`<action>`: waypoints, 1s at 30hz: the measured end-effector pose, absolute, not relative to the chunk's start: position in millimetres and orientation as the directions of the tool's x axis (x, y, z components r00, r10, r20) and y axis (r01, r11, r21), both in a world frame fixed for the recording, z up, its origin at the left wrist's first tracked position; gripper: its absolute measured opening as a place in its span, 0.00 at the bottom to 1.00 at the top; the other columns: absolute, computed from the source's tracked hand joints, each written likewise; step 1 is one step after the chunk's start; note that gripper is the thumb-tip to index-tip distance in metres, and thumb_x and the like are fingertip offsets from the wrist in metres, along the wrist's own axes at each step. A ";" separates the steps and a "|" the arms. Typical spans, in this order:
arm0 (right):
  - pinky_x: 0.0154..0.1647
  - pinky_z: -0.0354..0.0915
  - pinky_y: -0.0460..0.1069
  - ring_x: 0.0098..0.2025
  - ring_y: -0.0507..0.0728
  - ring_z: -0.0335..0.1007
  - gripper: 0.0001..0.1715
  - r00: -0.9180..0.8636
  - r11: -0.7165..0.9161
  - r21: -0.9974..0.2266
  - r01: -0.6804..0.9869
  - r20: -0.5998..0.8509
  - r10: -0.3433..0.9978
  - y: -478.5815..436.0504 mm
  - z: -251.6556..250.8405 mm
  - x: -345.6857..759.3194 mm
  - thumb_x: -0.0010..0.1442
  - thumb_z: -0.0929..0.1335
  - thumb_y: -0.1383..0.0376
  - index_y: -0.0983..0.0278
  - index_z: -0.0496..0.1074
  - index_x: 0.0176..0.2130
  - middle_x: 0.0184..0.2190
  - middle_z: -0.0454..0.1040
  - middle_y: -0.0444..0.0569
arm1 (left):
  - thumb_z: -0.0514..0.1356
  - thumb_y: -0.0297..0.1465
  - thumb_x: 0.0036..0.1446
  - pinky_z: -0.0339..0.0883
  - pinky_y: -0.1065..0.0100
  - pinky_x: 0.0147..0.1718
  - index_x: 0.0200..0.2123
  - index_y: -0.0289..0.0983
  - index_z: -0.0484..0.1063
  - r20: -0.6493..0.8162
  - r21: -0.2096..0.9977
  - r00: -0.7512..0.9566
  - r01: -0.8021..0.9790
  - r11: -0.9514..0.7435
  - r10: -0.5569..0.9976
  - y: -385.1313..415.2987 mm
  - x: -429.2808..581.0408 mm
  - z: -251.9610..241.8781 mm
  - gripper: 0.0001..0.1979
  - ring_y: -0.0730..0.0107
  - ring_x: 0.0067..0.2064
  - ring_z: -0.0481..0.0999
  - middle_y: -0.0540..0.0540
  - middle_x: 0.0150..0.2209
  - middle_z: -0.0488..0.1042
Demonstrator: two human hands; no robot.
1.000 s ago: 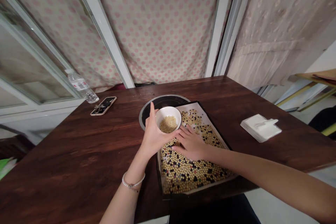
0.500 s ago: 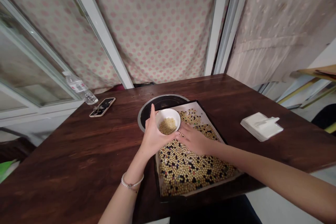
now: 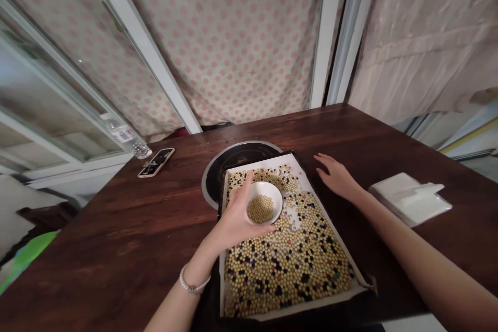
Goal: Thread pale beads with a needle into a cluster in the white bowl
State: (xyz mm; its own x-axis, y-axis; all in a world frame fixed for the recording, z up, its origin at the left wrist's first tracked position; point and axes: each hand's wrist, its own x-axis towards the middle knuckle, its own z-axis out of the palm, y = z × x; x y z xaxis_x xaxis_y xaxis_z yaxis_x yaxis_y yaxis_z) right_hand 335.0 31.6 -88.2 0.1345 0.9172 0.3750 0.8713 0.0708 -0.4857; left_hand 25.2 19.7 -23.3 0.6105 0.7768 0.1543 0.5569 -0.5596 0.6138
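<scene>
My left hand [image 3: 235,220] grips a small white ceramic bowl [image 3: 272,192] from its side and holds it low over the tray. Pale soybeans [image 3: 260,209] fill the bottom of the bowl. Under it lies a dark baking tray lined with paper [image 3: 268,164], spread with a mix of soybeans and black beans [image 3: 288,264]. A bare patch of paper shows beside the bowl. My right hand [image 3: 338,177] rests open on the wooden table, just right of the tray, touching no beans. A pearl bracelet [image 3: 193,284] circles my left wrist.
The tray partly covers a round black hob [image 3: 212,187] set in the dark wooden table [image 3: 109,218]. A phone [image 3: 155,162] and a plastic water bottle [image 3: 126,137] stand at the far left. White napkins [image 3: 408,198] lie to the right.
My right hand has moved off the beans, out to the table right of the tray. The bowl has shifted from the tray's far corner further over the beans, still in my left hand.
</scene>
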 end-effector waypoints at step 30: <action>0.33 0.62 0.49 0.32 0.56 0.69 0.08 0.019 0.069 -0.366 0.928 0.232 0.973 19.0 -77.3 332.6 0.53 0.63 0.71 0.65 0.71 0.29 0.29 0.73 0.50 | 0.61 0.34 0.52 0.64 0.59 0.50 0.38 0.37 0.72 0.409 0.900 -0.091 0.207 -0.384 0.908 37.3 15.3 -18.9 0.10 0.64 0.43 0.75 0.45 0.38 0.76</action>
